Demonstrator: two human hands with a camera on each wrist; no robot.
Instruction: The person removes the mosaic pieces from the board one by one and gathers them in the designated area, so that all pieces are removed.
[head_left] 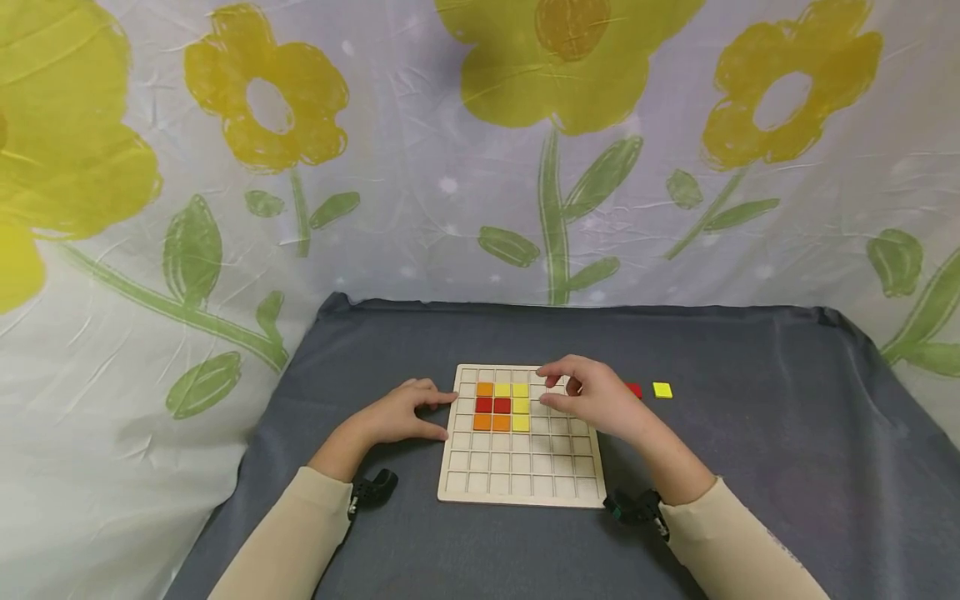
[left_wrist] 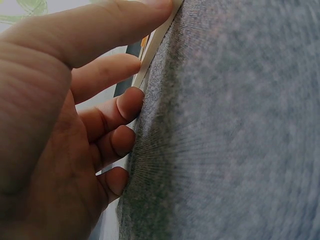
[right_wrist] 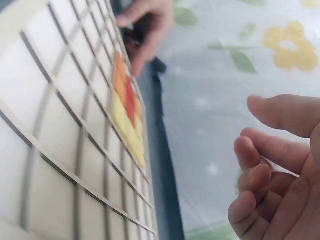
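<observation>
A pale wooden grid board [head_left: 521, 464] lies on the dark cloth, with orange, red and yellow square tiles [head_left: 502, 406] set in a three-by-three block toward its upper left. My left hand [head_left: 405, 412] is at the board's left edge, index finger and thumb touching it; in the left wrist view the other fingers [left_wrist: 116, 107] are loosely bent. Above the board's upper right is my right hand [head_left: 588, 396], thumb and index finger apart. The right wrist view shows nothing between that hand's fingers [right_wrist: 280, 115]. Board cells beneath it are partly hidden.
Right of the board, a red tile [head_left: 634, 389] lies partly behind my right hand, with a yellow tile [head_left: 662, 390] beside it. Dark cloth [head_left: 787, 467] covers the table. A flower-printed curtain [head_left: 420, 208] hangs behind its far edge.
</observation>
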